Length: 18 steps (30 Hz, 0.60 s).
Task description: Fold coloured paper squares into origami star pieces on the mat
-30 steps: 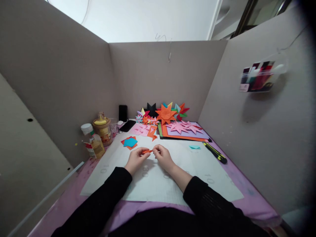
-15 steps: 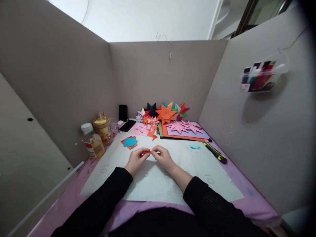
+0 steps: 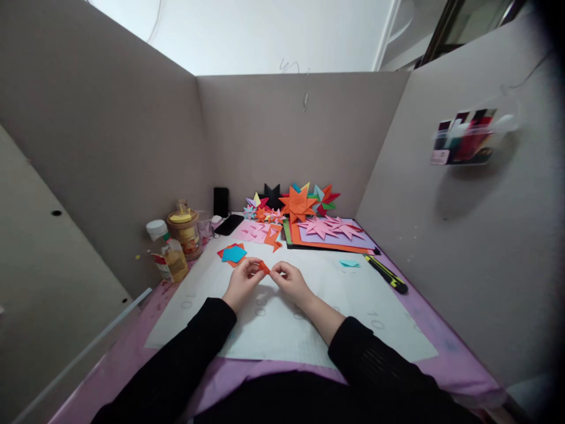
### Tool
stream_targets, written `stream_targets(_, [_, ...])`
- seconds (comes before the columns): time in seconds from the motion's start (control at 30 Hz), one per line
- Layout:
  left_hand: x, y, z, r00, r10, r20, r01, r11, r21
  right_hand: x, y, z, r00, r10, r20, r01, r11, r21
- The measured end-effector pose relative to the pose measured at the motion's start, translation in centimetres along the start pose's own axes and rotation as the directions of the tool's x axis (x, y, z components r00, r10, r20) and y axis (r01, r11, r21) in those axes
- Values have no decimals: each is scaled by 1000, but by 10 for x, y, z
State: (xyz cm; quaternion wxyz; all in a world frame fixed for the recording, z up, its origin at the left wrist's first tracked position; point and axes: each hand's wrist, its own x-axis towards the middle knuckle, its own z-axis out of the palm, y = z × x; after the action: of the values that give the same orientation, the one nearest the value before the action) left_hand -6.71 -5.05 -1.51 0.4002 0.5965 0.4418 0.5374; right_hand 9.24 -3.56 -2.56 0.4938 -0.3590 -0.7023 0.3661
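Observation:
Between my two hands, above the white sheet (image 3: pixel 304 341), is a small folded piece of orange paper (image 3: pixel 263 267). My left hand (image 3: pixel 242 282) is closed on its left side, thumb in front. At its right end, the fingertips of my right hand (image 3: pixel 289 281) pinch it. Parts of the paper are hidden behind the fingers. Just beyond my left hand lies a small stack of blue and orange-red paper (image 3: pixel 233 254). A folded light-blue paper piece (image 3: pixel 349 264) rests on the sheet to the right of my right hand.
A yellow-and-black utility knife (image 3: pixel 386 274) lies at the right. Paper stars (image 3: pixel 298 203), pink and orange folded pieces (image 3: pixel 253 231) and coloured sheets (image 3: pixel 335 241) are at the back. A bottle (image 3: pixel 168 253), a lidded cup (image 3: pixel 184 232) and a phone (image 3: pixel 229 224) stand or lie left.
The orange paper has turned between my fingers, tilting upward on the left, and more of its face shows. Both hands stay nearly in place.

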Motion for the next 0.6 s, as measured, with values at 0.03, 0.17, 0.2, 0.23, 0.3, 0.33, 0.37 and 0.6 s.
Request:
stream_targets(0.03, [0, 0, 0, 1000, 4, -5, -4, 1000, -2, 0, 0, 1, 1000, -3, 5, 3, 1000, -8])
stream_targets(0.17, [-2, 2, 2, 1000, -4, 12, 4, 1000, -5, 0, 1, 2, 1000, 8, 8, -8, 1000, -6])
stream_targets(0.2, [-2, 2, 2, 1000, -11, 18, 11, 1000, -6, 0, 1, 2, 1000, 11, 7, -11, 1000, -1])
stream_targets(0.23, [-2, 2, 2, 1000, -18, 23, 18, 1000, -7, 0, 1, 2, 1000, 12, 6, -12, 1000, 4])
stream_targets(0.3, [-2, 2, 1, 999, -28, 32, 28, 1000, -11, 1, 1, 2, 1000, 8, 2, -9, 1000, 10])
stream_targets(0.33, [-2, 2, 1, 999, -28, 38, 29, 999, -17, 1, 0, 1, 1000, 5, -2, -5, 1000, 11])
stream_targets(0.37, [-2, 3, 1, 998, -24, 49, 26, 999, -25, 1, 0, 1, 1000, 0, -5, 0, 1000, 10])
stream_targets(0.6, [-3, 6, 2, 997, -7, 73, 13, 996, -83, 0, -1, 2, 999, -33, -3, 33, 999, -6])
